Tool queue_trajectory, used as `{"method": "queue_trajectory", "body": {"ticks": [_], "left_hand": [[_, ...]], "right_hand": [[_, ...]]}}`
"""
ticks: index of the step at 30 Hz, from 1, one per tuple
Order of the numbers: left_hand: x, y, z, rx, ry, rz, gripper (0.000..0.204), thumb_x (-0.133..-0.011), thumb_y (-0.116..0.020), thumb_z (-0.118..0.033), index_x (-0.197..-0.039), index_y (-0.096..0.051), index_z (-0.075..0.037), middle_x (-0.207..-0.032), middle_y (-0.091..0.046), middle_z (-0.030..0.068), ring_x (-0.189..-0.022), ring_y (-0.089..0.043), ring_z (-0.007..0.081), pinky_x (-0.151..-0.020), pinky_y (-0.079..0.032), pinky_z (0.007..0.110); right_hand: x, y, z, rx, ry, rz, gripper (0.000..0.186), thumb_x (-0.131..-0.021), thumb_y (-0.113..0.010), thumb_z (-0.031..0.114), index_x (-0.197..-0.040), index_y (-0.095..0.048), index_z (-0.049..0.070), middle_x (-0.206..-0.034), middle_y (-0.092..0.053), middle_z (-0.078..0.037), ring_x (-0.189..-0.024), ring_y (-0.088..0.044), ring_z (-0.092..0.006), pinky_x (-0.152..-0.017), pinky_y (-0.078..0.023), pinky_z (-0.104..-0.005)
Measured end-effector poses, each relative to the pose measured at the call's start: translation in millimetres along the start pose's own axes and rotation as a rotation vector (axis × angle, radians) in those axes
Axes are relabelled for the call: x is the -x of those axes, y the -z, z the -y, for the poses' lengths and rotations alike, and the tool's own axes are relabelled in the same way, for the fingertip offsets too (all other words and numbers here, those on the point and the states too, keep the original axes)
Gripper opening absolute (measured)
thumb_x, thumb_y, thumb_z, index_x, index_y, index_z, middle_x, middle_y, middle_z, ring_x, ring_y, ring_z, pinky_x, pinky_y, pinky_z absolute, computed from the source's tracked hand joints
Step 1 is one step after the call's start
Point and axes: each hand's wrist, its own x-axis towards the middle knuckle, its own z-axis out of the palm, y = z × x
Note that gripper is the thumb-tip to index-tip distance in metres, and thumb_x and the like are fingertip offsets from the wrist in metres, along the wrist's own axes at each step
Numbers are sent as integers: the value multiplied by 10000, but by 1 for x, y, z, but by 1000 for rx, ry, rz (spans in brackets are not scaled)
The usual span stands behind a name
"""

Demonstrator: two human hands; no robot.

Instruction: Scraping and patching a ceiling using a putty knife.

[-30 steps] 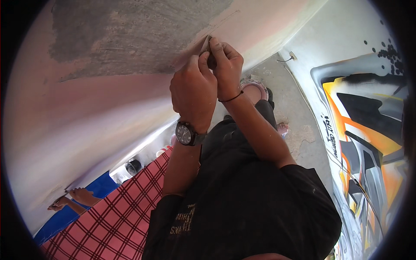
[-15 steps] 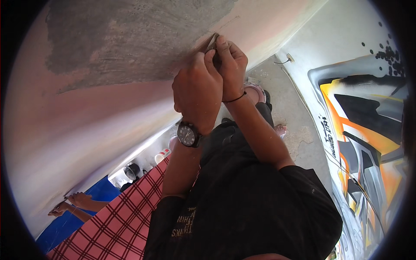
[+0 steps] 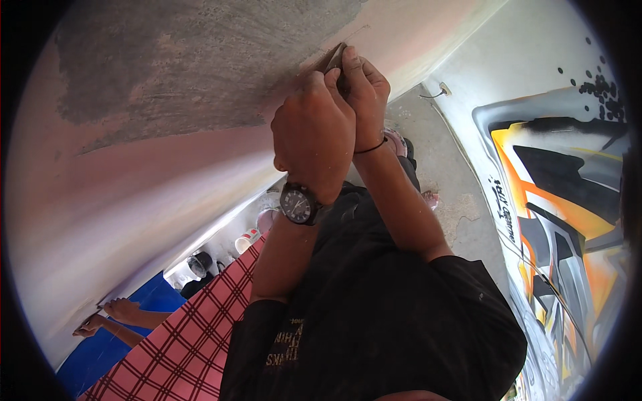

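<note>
My left hand, with a dark watch on its wrist, and my right hand, with a thin dark band, are closed close together on a flat metal scraper. The blade's tip meets the wall at the edge of a rough grey patch. Around that patch the wall is pinkish. My fingers cover most of the tool, so its handle cannot be made out.
At the lower left, another person's hands work at the same wall beside a red checked cloth. A pink bucket stands on the floor behind my right wrist. A painted wall is to the right, with a cable in the corner.
Both my hands and the scraper have shifted a little up and to the right along the wall. The other person's hands have hardly moved.
</note>
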Motion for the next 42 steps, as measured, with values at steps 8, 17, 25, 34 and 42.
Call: {"method": "queue_trajectory", "body": {"ticks": [8, 17, 25, 34, 42], "left_hand": [[-8, -3, -22, 69, -59, -4, 313, -986, -561, -266, -862, -717, -25, -837, -705, 216, -795, -686, 420, -684, -548, 503], [0, 6, -10, 11, 33, 43, 337, -997, -551, -283, -832, -694, -26, -792, -702, 214, -760, -695, 414, -646, -559, 498], [-10, 5, -20, 10, -18, 75, 343, -1000, -545, -275, -830, -688, -15, -832, -703, 214, -773, -692, 415, -657, -557, 494], [-8, -3, -18, 29, -34, -3, 328, -994, -552, -277, -853, -693, -16, -838, -697, 214, -781, -685, 420, -671, -547, 507], [-8, -13, -8, -6, -12, 13, 309, -985, -572, -280, -843, -703, -39, -844, -703, 196, -772, -679, 415, -664, -539, 504]], "right_hand": [[-17, 9, 7, -52, 58, -12, 351, -1014, -644, 279, -737, -632, 64, -649, -555, 61, -577, -443, -18, -502, -331, -208], [-4, 0, -1, -52, 12, 21, 355, -1009, -650, 295, -739, -630, 64, -661, -559, 60, -582, -455, -25, -507, -341, -210], [-13, 2, 4, -68, 23, -14, 350, -1015, -640, 302, -756, -631, 66, -661, -553, 64, -592, -448, -17, -521, -342, -201], [-17, 6, 3, -89, 10, -2, 351, -1013, -643, 304, -764, -640, 56, -669, -551, 64, -591, -439, -16, -516, -336, -203], [-16, 8, -6, -23, 57, -44, 326, -1003, -655, 256, -752, -641, 48, -643, -544, 55, -576, -440, -26, -495, -339, -215]]}}
